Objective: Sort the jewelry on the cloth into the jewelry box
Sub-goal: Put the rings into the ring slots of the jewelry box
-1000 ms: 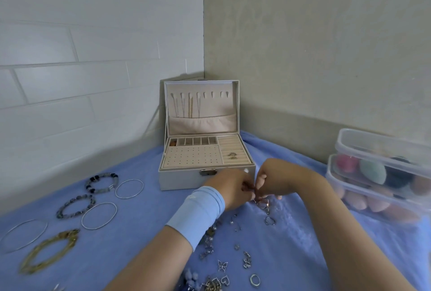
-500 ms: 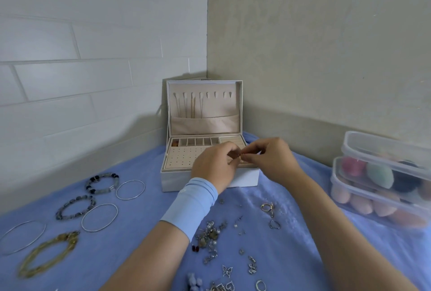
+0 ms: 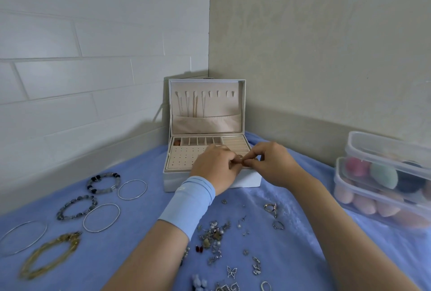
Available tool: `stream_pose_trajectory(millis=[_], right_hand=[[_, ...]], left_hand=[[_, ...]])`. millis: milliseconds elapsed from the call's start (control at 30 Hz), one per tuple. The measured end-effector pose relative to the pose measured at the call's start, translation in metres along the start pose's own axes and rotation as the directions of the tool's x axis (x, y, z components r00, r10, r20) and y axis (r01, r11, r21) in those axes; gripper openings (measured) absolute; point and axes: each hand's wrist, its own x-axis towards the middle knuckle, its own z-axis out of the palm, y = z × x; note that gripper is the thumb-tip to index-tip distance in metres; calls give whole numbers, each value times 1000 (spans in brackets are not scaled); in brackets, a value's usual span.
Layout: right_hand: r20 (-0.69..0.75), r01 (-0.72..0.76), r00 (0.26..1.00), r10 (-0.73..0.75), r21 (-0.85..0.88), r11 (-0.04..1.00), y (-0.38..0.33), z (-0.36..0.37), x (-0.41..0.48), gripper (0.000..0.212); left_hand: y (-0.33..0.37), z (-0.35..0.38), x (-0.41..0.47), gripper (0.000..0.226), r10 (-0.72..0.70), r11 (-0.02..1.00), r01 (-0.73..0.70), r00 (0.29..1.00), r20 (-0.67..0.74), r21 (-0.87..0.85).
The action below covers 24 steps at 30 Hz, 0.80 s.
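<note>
The left hand [image 3: 214, 169] and the right hand [image 3: 271, 166] both pinch one small metal piece [image 3: 240, 157] between their fingertips. They hold it over the front right part of the open jewelry box [image 3: 247, 180], likely because so tiny a thing needs two hands to steady and aim it. The rest lies on the blue cloth [image 3: 144, 232]: small loose pieces [image 3: 214, 236] in front of the box, and bracelets and bangles [image 3: 93, 178] to its front left, seemingly grouped by kind.

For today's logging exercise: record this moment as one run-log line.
stage: sorting in progress | left hand: pinches small piece | right hand: pinches same piece | position: over open jewelry box | on cloth: bracelets, rings, earrings
</note>
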Motion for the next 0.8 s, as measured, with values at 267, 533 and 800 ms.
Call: stream_pose_trajectory(millis=[267, 533, 800], right_hand=[[184, -87, 976, 113, -143, 986, -2, -35, -19, 21], [514, -101, 807, 291, -364, 926, -3, -30, -32, 13], [574, -130, 772, 274, -280, 951, 3, -31, -30, 9]], left_hand=[[27, -10, -12, 8, 110, 993, -111, 993, -38, -40], [44, 9, -21, 20, 29, 999, -34, 873, 488, 1], [41, 6, -20, 27, 29, 997, 9, 865, 501, -73]])
